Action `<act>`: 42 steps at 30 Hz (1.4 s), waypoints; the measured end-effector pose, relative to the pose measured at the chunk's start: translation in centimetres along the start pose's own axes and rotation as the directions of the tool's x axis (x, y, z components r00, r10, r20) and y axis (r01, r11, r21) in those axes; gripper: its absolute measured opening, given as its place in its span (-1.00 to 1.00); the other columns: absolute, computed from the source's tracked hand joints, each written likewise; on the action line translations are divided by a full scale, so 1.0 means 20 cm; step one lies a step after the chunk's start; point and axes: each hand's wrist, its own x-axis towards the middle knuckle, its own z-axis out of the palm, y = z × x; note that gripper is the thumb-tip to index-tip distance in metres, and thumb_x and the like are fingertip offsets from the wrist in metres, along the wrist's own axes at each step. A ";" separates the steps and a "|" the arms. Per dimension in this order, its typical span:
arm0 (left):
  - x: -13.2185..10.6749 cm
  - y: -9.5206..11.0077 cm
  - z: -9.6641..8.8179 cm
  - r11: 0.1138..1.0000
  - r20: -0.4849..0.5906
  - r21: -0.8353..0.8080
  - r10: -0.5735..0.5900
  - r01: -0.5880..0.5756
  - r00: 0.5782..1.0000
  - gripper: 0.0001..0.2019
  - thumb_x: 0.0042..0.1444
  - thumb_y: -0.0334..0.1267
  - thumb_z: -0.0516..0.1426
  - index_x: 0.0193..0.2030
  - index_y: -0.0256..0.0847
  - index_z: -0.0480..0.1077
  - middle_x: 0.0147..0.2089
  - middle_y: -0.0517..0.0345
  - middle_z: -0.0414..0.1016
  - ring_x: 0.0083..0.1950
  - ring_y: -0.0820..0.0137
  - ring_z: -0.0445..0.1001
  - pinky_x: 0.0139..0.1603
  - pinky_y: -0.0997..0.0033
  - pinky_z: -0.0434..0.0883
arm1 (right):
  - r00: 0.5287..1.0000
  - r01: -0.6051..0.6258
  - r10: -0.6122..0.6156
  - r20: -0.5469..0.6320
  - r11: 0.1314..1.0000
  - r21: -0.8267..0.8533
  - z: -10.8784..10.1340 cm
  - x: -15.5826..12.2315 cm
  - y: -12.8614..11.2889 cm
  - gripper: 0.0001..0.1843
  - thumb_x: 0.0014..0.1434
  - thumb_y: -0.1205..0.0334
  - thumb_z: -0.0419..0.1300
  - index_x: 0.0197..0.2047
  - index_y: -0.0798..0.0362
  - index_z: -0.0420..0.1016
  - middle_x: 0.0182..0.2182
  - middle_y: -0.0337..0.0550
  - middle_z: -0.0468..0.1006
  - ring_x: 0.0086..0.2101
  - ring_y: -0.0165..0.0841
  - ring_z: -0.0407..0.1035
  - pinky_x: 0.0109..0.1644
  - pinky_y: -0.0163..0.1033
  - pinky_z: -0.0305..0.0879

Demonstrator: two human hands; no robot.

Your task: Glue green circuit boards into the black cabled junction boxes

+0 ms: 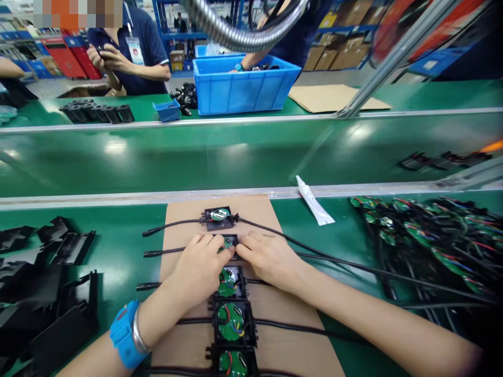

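A column of black plastic cases, each with a round green circuit board and a cable at either side, lies on a cardboard sheet (288,335). My left hand (204,267) and my right hand (273,259) are closed on the second case from the far end (231,241), left and right of it. Their fingers hide most of that case and its board. Beyond them sits the farthest case (219,218). Nearer me are a third case (229,283), another wired case (234,322) and the closest case (233,362), cut off by the frame edge.
Empty black case shells (47,293) are heaped at the left. Wired circuit boards (428,235) with cables pile up at the right. A white tube (314,201) lies near the conveyor belt (196,157). Across it, people stand by a blue bin (243,89); a metal hose (243,34) hangs overhead.
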 end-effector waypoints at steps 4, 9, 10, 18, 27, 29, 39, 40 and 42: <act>-0.01 -0.02 0.01 1.000 -0.027 -0.029 -0.009 0.008 1.000 -0.46 0.07 -0.59 0.01 0.19 -0.13 0.27 -0.08 0.07 0.41 -0.08 0.24 0.35 -0.02 0.19 0.32 | 0.987 -0.140 0.156 -0.042 0.954 0.267 -0.04 0.00 0.03 -0.80 0.22 0.35 0.04 -0.41 0.09 0.41 -0.38 -0.12 0.41 -0.30 -0.33 0.26 -0.21 -0.25 0.21; -0.01 0.00 0.02 1.000 -0.009 -0.003 -0.007 0.007 1.000 -0.43 0.03 -0.62 0.00 0.18 -0.11 0.30 -0.07 0.03 0.40 -0.08 0.20 0.35 -0.07 0.15 0.34 | 0.967 -0.166 0.233 -0.108 0.890 0.425 0.00 0.00 0.02 -0.83 0.22 0.38 0.02 -0.38 0.09 0.38 -0.41 -0.13 0.42 -0.32 -0.33 0.25 -0.22 -0.23 0.23; -0.01 0.01 0.02 1.000 -0.006 -0.006 -0.017 0.017 1.000 -0.44 0.03 -0.62 0.00 0.16 -0.12 0.33 -0.07 0.02 0.41 -0.08 0.20 0.35 -0.07 0.15 0.34 | 0.969 -0.136 0.208 -0.130 0.899 0.416 0.01 0.00 0.02 -0.80 0.23 0.39 0.00 -0.39 0.10 0.37 -0.41 -0.12 0.41 -0.33 -0.33 0.24 -0.23 -0.22 0.22; 0.03 -0.15 -0.02 0.952 -0.228 -0.245 -0.241 0.184 0.943 -0.60 0.10 -0.56 0.03 0.04 -0.14 0.40 0.02 0.01 0.38 0.05 0.26 0.33 0.04 0.23 0.31 | 0.965 -0.176 0.241 -0.100 0.884 0.433 -0.10 0.11 0.16 -0.89 0.15 0.36 0.14 -0.24 0.08 0.46 -0.31 -0.12 0.51 -0.21 -0.28 0.32 -0.07 -0.15 0.23; 0.06 -0.31 -0.13 0.904 -0.138 -0.206 -0.407 0.375 0.903 -0.89 0.28 -0.33 0.02 -0.17 -0.19 0.37 -0.24 0.17 0.47 -0.21 0.37 0.45 -0.22 0.42 0.38 | 0.907 -0.360 0.416 -0.074 0.853 0.379 -0.16 0.14 0.13 -0.76 0.24 0.35 -0.04 -0.07 0.20 0.34 -0.26 0.03 0.53 -0.27 -0.29 0.40 -0.19 -0.21 0.25; 0.07 -0.29 -0.16 0.905 -0.132 -0.172 -0.414 0.390 0.901 -0.83 0.32 -0.30 -0.03 -0.15 -0.18 0.38 -0.20 0.15 0.46 -0.13 0.35 0.44 -0.15 0.40 0.37 | 0.920 -0.369 0.390 -0.021 0.886 0.279 -0.25 0.15 0.10 -0.72 0.26 0.32 -0.07 -0.11 0.18 0.41 -0.28 0.03 0.55 -0.30 -0.27 0.42 -0.22 -0.20 0.20; 0.18 -0.22 -0.18 0.900 -0.047 0.083 -0.426 0.428 0.904 -0.75 0.32 -0.24 -0.04 -0.17 -0.25 0.44 -0.18 0.00 0.45 -0.21 0.19 0.51 -0.31 0.31 0.41 | 0.917 -0.317 0.315 0.246 0.948 -0.031 -0.32 0.39 0.09 -0.74 0.14 0.36 0.01 -0.40 0.19 0.52 -0.40 0.13 0.60 -0.44 -0.23 0.43 -0.44 -0.22 0.00; 0.18 -0.22 -0.18 0.899 -0.044 0.092 -0.426 0.428 0.904 -0.75 0.32 -0.24 -0.04 -0.17 -0.25 0.44 -0.17 0.00 0.45 -0.21 0.19 0.51 -0.30 0.31 0.42 | 0.917 -0.312 0.309 0.254 0.950 -0.030 -0.31 0.40 0.10 -0.75 0.13 0.37 0.02 -0.41 0.20 0.52 -0.41 0.13 0.60 -0.45 -0.23 0.43 -0.45 -0.22 -0.01; 0.19 -0.22 -0.17 0.897 -0.043 0.099 -0.428 0.430 0.903 -0.75 0.32 -0.25 -0.04 -0.17 -0.25 0.44 -0.17 0.00 0.46 -0.21 0.20 0.52 -0.28 0.30 0.43 | 0.917 -0.302 0.296 0.266 0.953 -0.018 -0.28 0.40 0.11 -0.75 0.12 0.37 0.02 -0.42 0.19 0.53 -0.42 0.12 0.60 -0.47 -0.24 0.42 -0.46 -0.22 -0.01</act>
